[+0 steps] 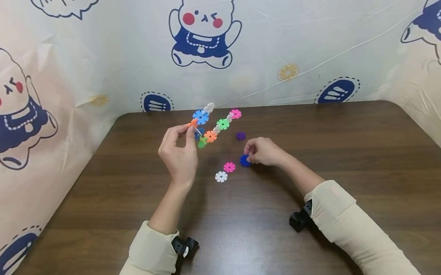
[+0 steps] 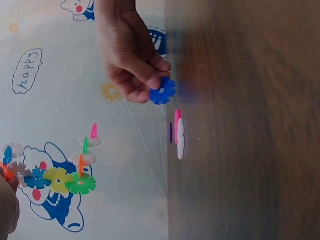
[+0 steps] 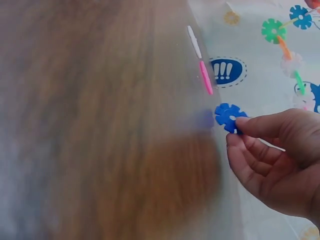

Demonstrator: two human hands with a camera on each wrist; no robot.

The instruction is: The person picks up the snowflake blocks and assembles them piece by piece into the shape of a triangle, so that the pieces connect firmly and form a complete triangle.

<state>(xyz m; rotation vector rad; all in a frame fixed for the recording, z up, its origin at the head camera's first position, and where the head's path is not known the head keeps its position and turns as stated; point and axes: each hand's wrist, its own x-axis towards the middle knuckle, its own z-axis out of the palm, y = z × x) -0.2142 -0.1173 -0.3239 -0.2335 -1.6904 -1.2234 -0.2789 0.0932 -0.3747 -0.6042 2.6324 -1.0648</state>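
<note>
My left hand (image 1: 180, 155) pinches an orange disc at one end of a chain of notched plastic snowflake discs (image 1: 223, 124), held up off the table. Blue, yellow, green, orange, clear and pink pieces are linked in it, bending round in a U shape, as the left wrist view shows. My right hand (image 1: 265, 151) pinches a single dark blue snowflake disc (image 3: 228, 116) by its edge between thumb and fingers. That disc is apart from the chain. The tips of the left fingers are partly cut off in the left wrist view.
On the brown wooden table (image 1: 230, 242) lie a purple disc (image 1: 240, 136), a pink disc (image 1: 229, 167) and a white disc (image 1: 221, 177). A printed cloth (image 1: 124, 49) with cartoon bears hangs behind the table's far edge.
</note>
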